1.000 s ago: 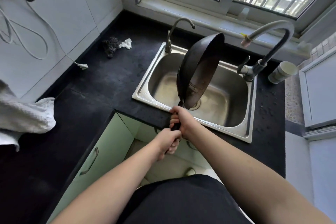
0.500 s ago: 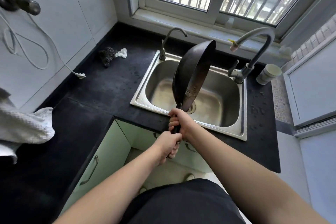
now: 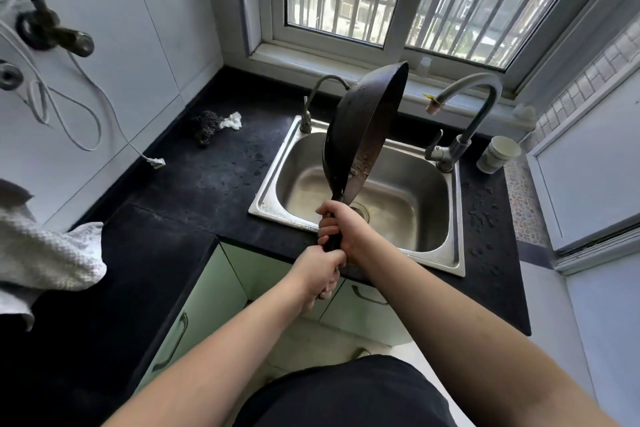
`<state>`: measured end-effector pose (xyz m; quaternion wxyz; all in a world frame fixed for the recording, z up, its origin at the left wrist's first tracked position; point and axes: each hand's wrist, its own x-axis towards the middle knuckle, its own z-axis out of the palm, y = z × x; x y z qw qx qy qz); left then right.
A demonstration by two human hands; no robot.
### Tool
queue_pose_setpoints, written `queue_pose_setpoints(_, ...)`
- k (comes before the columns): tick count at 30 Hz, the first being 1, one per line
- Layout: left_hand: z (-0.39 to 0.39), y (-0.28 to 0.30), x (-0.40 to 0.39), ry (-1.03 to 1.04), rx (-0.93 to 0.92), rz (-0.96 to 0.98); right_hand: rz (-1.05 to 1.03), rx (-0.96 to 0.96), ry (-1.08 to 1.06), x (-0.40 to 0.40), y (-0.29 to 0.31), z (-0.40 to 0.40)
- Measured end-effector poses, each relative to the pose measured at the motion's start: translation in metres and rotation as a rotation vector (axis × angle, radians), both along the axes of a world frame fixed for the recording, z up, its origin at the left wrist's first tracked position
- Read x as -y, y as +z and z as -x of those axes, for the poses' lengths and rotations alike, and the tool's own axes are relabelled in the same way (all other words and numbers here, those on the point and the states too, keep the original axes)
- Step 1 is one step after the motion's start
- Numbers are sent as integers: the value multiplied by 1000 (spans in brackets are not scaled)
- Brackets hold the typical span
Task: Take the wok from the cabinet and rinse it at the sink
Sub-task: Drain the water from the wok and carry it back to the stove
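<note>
A dark, worn wok (image 3: 360, 125) stands almost on edge over the steel sink (image 3: 446, 218), its bowl facing right. Both hands grip its black handle above the sink's front rim. My right hand (image 3: 341, 229) is the upper one, nearer the bowl. My left hand (image 3: 317, 274) holds the handle's end just below it. The grey swan-neck tap (image 3: 474, 107) arches at the sink's back right, its spout apart from the wok's rim; no water is running from it.
A thin second tap (image 3: 311, 104) rises at the sink's back left. A scourer with a white scrap (image 3: 209, 123) lies on the black counter (image 3: 194, 184). A paper cup (image 3: 498, 153) stands right of the tap. A white towel (image 3: 45, 253) hangs at left. Green cabinet doors (image 3: 204, 298) are below.
The wok has tilted further upright and risen a little over the sink. My head has lifted, so more of the window shows. Both hands keep their grip.
</note>
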<state>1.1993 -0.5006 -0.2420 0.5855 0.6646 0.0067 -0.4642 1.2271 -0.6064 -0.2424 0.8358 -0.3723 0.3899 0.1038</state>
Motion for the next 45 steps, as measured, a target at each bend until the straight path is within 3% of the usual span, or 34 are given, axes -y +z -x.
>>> queue_pose_setpoints(16, -15, 43, -10, -52, 139, -69, -108, 88, -48, -9, 35, -11)
queue_pose_setpoints(31, -20, 54, -10, -66, 113, -58, -84, 87, -84, -13, 53, -12)
queue_pose_setpoints(39, -9, 62, 9, -41, 203, -103, -112, 132, -66, 6, 62, -2)
queue_pose_setpoints(45, 8, 73, 38, 24, 126, -84, -129, 101, 14, 35, 66, 7)
